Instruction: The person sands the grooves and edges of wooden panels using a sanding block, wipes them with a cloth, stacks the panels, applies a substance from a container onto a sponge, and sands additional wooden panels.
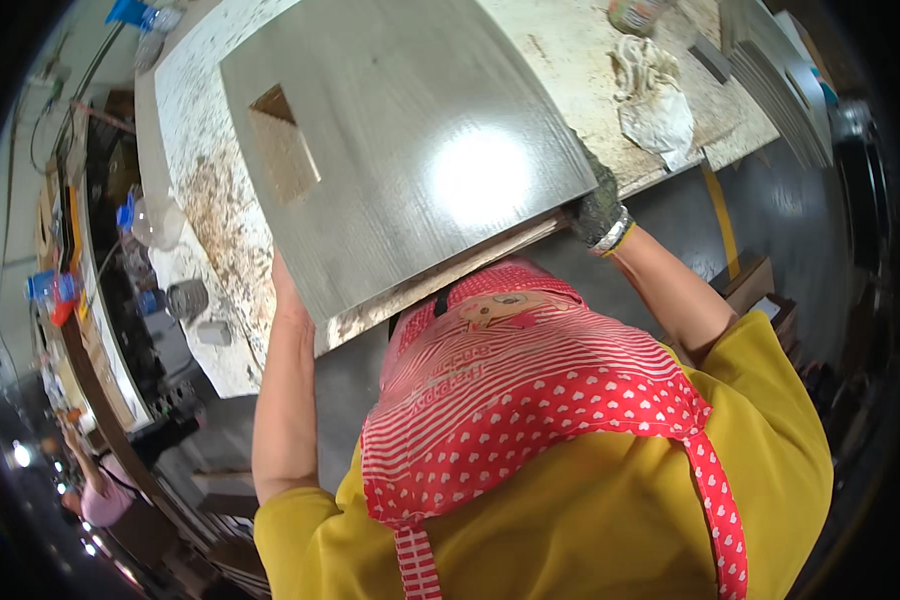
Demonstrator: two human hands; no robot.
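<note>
A large grey panel (390,130) with a smooth, glossy face spans the worktable in front of me. Toward its left side is a rectangular cutout (288,150), through which brown shows. My right hand (598,205), in a dark, stained glove, grips the panel's near right corner; some of its fingers are hidden under the edge. At the near left edge my left hand (288,290) holds the panel from the side, bare at the wrist. Its fingers are hidden behind the panel.
The worktable (200,170) is pale and spotted with brown stains. A crumpled rag (655,100), a jar (635,14) and a small grey block (710,60) lie at the right, beside stacked grey panels (785,85). Clear jugs (155,220) and a grey cup (187,298) stand left.
</note>
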